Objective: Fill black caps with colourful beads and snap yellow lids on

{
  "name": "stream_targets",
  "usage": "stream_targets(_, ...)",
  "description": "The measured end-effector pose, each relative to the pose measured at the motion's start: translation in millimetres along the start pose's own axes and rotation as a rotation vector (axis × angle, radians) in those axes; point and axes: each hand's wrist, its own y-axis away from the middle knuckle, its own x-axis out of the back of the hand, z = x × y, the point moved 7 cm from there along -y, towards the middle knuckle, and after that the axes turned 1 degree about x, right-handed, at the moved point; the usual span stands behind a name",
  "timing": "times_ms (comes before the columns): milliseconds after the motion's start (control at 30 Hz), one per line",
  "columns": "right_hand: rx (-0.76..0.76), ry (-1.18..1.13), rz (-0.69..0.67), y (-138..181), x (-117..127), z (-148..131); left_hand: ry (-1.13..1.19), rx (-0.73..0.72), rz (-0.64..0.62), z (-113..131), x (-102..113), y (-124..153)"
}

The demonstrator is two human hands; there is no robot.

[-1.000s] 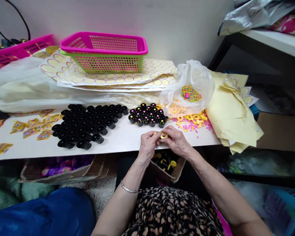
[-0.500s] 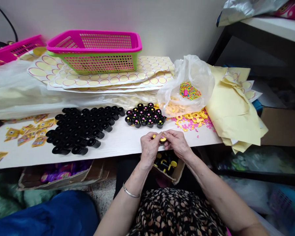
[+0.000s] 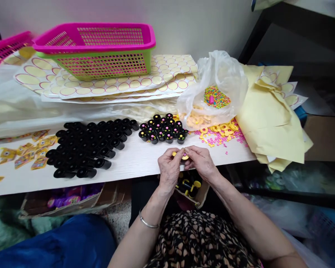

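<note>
My left hand (image 3: 169, 168) and my right hand (image 3: 200, 162) meet at the table's front edge, both pinched on a small yellow ring piece with a pink centre (image 3: 184, 155). Just behind them stands a cluster of black caps with coloured dots on top (image 3: 163, 128). To the left lies a larger group of plain black caps (image 3: 89, 144). Loose yellow rings and pink beads (image 3: 220, 134) are scattered to the right, beside a clear plastic bag (image 3: 215, 93) holding coloured beads.
A pink and green basket (image 3: 97, 48) sits on sheets of round stickers (image 3: 120, 83) at the back. Yellow paper sheets (image 3: 270, 119) lie at the right. Small yellow packets (image 3: 28, 152) lie at the left. A cardboard box with finished pieces (image 3: 191, 188) sits under the table edge.
The view has shifted slightly down and right. Both hands stay together on the small yellow piece, with only small finger movements.
</note>
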Motion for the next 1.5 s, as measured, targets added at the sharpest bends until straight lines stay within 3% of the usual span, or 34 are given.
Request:
stream_targets(233, -0.079, -0.044, 0.045, 3, -8, -3, 0.013, 0.018, -0.026, -2, 2, -1)
stream_targets(567, -0.037, -0.09, 0.126, 0, -11, 6, 0.079, 0.067, 0.044, -6, 6, -6)
stream_targets(1000, -0.124, -0.084, -0.199, -5, -13, -7, 0.093, 0.259, -0.054, -5, 4, -12)
stream_targets(1233, -0.122, -0.059, -0.252, -11, -11, -1, 0.081, 0.194, -0.055, -6, 5, -14)
stream_targets(1300, -0.079, 0.058, -0.263, -11, -11, -7, 0.064, 0.204, -0.055, -9, 6, -13)
stream_targets(1367, 0.041, 0.262, -0.191, -7, -4, -26, 0.023, 0.208, -0.056, -9, 5, -13)
stream_targets(1500, 0.496, 0.564, 0.142, 31, 22, -109, -0.027, 0.095, 0.075, 17, 11, -11)
